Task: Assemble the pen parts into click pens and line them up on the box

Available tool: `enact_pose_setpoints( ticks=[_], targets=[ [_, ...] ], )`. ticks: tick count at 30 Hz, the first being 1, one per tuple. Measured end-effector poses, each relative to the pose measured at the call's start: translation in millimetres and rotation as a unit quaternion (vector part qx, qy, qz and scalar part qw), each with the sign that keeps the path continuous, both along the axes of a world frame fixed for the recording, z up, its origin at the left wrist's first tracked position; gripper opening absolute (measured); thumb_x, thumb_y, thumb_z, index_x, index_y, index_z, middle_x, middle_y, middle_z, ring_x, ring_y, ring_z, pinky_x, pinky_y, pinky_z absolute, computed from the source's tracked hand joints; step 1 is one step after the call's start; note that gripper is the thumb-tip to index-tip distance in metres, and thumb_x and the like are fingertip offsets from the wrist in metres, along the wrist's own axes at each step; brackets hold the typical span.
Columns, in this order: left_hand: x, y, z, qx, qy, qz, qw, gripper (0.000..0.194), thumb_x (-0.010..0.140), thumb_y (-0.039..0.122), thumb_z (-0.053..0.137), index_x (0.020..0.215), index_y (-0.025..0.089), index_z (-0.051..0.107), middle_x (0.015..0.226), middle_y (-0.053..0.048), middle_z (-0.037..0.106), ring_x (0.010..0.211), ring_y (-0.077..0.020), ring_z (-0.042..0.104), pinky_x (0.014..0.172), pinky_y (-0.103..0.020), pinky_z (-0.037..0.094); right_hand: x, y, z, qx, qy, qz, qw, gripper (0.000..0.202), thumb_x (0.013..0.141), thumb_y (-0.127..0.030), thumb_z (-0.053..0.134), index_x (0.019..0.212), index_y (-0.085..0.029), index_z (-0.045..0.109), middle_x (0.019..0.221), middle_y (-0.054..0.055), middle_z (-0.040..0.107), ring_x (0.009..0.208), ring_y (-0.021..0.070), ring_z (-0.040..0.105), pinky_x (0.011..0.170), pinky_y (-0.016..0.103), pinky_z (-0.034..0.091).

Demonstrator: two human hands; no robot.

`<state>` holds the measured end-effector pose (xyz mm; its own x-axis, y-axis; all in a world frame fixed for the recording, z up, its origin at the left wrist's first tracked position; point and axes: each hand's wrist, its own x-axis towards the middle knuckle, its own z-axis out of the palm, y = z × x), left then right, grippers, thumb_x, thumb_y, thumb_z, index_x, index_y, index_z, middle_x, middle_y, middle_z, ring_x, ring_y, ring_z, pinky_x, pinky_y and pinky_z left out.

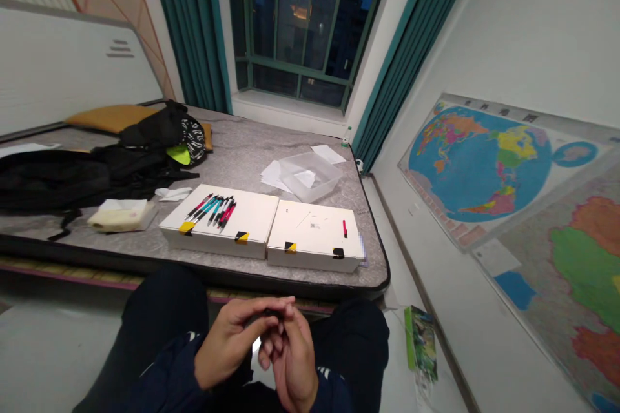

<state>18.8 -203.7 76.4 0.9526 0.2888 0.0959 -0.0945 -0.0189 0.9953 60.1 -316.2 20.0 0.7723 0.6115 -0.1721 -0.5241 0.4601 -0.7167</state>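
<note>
Above my lap, my left hand (237, 335) and my right hand (293, 358) meet at the fingertips. The fingers of both are closed together, and a small dark spot shows between them; what they hold, if anything, is hidden. Beyond them, two white boxes lie side by side on the mattress. On the left box (256, 216) a row of pens (213, 210) in red, blue and black is laid out. The right box (314, 251) carries a short red pen barrel (345, 228), a thin white stick (303, 219) and a few tiny parts.
Behind the boxes, a clear plastic bin (310, 177) stands on white papers (272, 174). To the left are a tissue pack (121, 215), a black bag (82, 177) and a patterned cap (194, 142). A green box (421, 342) sits low at right, below wall maps (479, 161).
</note>
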Motion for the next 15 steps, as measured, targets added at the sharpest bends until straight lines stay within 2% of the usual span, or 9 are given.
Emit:
enact_pose_setpoints(
  ticks=[1, 3, 5, 6, 7, 8, 9, 12, 15],
  targets=[
    [0, 4, -0.9, -0.002, 0.003, 0.009, 1.000, 0.021, 0.084, 0.029, 0.068, 0.099, 0.020, 0.080, 0.098, -0.012, 0.081, 0.069, -0.0267, 0.077, 0.059, -0.034, 0.065, 2, 1, -1.4, 0.004, 0.005, 0.036, 0.999, 0.041, 0.088, -0.061, 0.055, 0.083, -0.020, 0.054, 0.053, -0.010, 0.032, 0.044, 0.0086, 0.034, 0.040, 0.018, 0.035],
    [-1, 12, -5.6, -0.009, 0.006, 0.038, 0.999, 0.021, 0.083, 0.027, 0.070, 0.101, 0.020, 0.078, 0.099, -0.010, 0.081, 0.070, -0.0252, 0.078, 0.063, -0.033, 0.065, 17, 2, -3.6, -0.019, -0.076, 0.131, 0.988, 0.048, 0.092, -0.064, 0.045, 0.074, -0.020, 0.051, 0.050, -0.008, 0.037, 0.045, 0.0102, 0.040, 0.045, 0.021, 0.040],
    [-1, 19, -13.0, -0.017, 0.001, 0.078, 0.997, 0.020, 0.082, 0.026, 0.071, 0.100, 0.019, 0.076, 0.093, -0.009, 0.081, 0.075, -0.0239, 0.077, 0.070, -0.031, 0.064, 48, 0, -4.3, -0.109, -0.264, 0.206, 0.936, 0.057, 0.098, -0.062, 0.030, 0.070, -0.018, 0.053, 0.054, -0.003, 0.050, 0.052, 0.0123, 0.051, 0.055, 0.025, 0.047],
    [-2, 23, -17.1, -0.022, -0.003, 0.097, 0.995, 0.020, 0.081, 0.025, 0.072, 0.100, 0.018, 0.075, 0.089, -0.008, 0.082, 0.078, -0.0233, 0.077, 0.074, -0.030, 0.063, 68, 0, -3.9, -0.183, -0.367, 0.215, 0.886, 0.057, 0.101, -0.056, 0.025, 0.075, -0.017, 0.057, 0.061, 0.000, 0.056, 0.058, 0.0131, 0.057, 0.061, 0.026, 0.049],
    [-2, 26, -21.3, -0.028, -0.008, 0.113, 0.993, 0.020, 0.081, 0.024, 0.072, 0.100, 0.017, 0.074, 0.086, -0.007, 0.081, 0.079, -0.0227, 0.077, 0.076, -0.030, 0.062, 91, 2, -3.2, -0.282, -0.481, 0.192, 0.808, 0.056, 0.103, -0.050, 0.021, 0.079, -0.017, 0.060, 0.065, 0.001, 0.060, 0.062, 0.0132, 0.059, 0.064, 0.024, 0.049],
    [-3, 28, -25.3, -0.033, -0.010, 0.127, 0.991, 0.021, 0.081, 0.025, 0.073, 0.100, 0.017, 0.073, 0.084, -0.007, 0.081, 0.078, -0.0219, 0.076, 0.076, -0.029, 0.062, 115, 6, -2.2, -0.401, -0.576, 0.152, 0.696, 0.055, 0.105, -0.044, 0.019, 0.083, -0.017, 0.061, 0.069, 0.001, 0.063, 0.067, 0.0132, 0.061, 0.068, 0.024, 0.049],
    [-5, 30, -29.0, -0.036, -0.008, 0.139, 0.990, 0.021, 0.080, 0.025, 0.073, 0.100, 0.017, 0.073, 0.083, -0.006, 0.080, 0.076, -0.0213, 0.076, 0.073, -0.029, 0.062, 140, 11, -1.2, -0.452, -0.597, 0.129, 0.650, 0.050, 0.105, -0.041, 0.024, 0.085, -0.016, 0.063, 0.075, 0.004, 0.066, 0.073, 0.0154, 0.062, 0.073, 0.027, 0.048],
    [-8, 32, -36.4, -0.010, 0.017, 0.166, 0.986, 0.023, 0.077, 0.029, 0.077, 0.096, 0.017, 0.076, 0.082, -0.007, 0.081, 0.071, -0.0209, 0.075, 0.067, -0.026, 0.061, 209, 36, 0.7, -0.547, -0.624, 0.096, 0.550, 0.027, 0.099, -0.031, 0.045, 0.099, -0.011, 0.063, 0.100, 0.016, 0.065, 0.097, 0.0251, 0.059, 0.084, 0.037, 0.046],
    [-8, 34, -38.0, 0.056, 0.028, 0.178, 0.982, 0.024, 0.076, 0.035, 0.077, 0.095, 0.020, 0.080, 0.084, -0.007, 0.081, 0.070, -0.0216, 0.075, 0.065, -0.024, 0.061, 255, 65, 0.2, -0.602, -0.655, 0.107, 0.444, 0.022, 0.095, -0.017, 0.050, 0.112, -0.009, 0.060, 0.121, 0.023, 0.057, 0.113, 0.0307, 0.051, 0.087, 0.044, 0.046]
  ],
)
